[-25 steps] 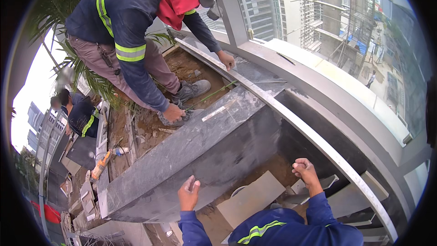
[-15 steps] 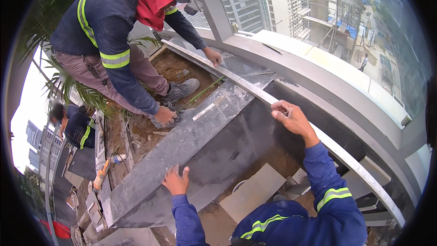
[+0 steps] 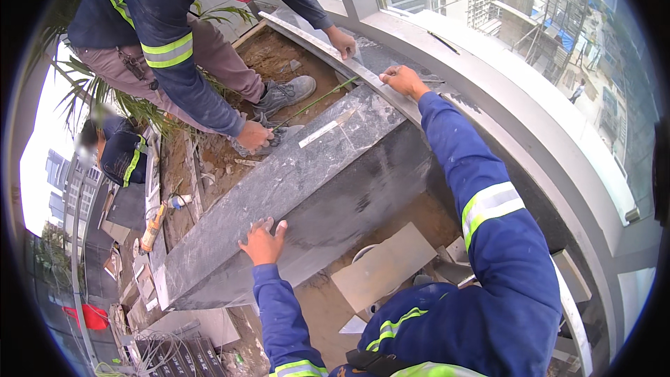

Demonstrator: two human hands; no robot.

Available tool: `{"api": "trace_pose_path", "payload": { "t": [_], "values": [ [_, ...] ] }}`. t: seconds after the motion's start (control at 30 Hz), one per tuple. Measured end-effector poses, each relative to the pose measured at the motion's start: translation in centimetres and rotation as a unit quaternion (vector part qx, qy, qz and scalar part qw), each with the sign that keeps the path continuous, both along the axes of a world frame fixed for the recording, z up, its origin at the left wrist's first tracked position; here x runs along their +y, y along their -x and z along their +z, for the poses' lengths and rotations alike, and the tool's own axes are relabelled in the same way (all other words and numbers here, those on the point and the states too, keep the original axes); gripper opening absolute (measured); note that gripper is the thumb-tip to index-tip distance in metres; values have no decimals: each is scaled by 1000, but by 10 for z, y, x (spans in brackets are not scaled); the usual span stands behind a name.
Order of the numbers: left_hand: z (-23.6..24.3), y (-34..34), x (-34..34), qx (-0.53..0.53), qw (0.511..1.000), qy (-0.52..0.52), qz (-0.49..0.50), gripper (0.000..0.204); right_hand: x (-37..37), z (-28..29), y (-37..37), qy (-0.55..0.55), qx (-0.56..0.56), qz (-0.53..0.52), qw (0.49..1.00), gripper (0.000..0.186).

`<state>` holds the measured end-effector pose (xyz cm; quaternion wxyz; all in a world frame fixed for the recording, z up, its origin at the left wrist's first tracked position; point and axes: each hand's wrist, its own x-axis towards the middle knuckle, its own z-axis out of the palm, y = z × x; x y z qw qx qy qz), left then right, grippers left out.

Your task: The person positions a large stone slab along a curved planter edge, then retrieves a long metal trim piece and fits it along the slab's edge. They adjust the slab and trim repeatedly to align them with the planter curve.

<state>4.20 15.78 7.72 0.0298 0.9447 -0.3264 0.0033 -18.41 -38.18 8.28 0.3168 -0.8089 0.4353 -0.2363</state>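
Note:
My right hand (image 3: 403, 82) reaches forward with fingers closed over a long pale metal straightedge (image 3: 307, 45), which lies across the far end of a dark grey stone slab (image 3: 241, 211). My left hand (image 3: 264, 241) rests on the slab's near edge, fingers spread, holding nothing. A co-worker's hand (image 3: 342, 42) touches the straightedge just beyond mine. The co-worker's other hand (image 3: 254, 137), low by a shoe, is at the end of a thin green rod (image 3: 317, 102). A short white strip (image 3: 326, 130) lies on the slab top.
Below the slab, a beige tile (image 3: 384, 265) lies on soil among offcuts. An orange tube (image 3: 152, 229) and rubble lie left. A second person (image 3: 124, 150) crouches farther off. A pencil-like stick (image 3: 443, 42) lies on the window ledge (image 3: 488, 63). Wires (image 3: 167, 352) lie at lower left.
My right hand has moved forward along the straightedge, nearer the co-worker's hand, and my arm now stretches over it. My left hand has shifted slightly left along the slab edge.

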Motion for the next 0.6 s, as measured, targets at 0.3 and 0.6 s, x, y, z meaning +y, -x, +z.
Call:
{"api": "trace_pose_path", "payload": {
  "t": [0.3,0.6],
  "values": [
    [-4,8,-1,16,999,17,36,63,-29,-31,-27,-96,-50,-45,993,41],
    [-1,14,-18,6,998,-18,61,62,-21,-2,-35,-80,87,-111,987,66]
  ]
}}
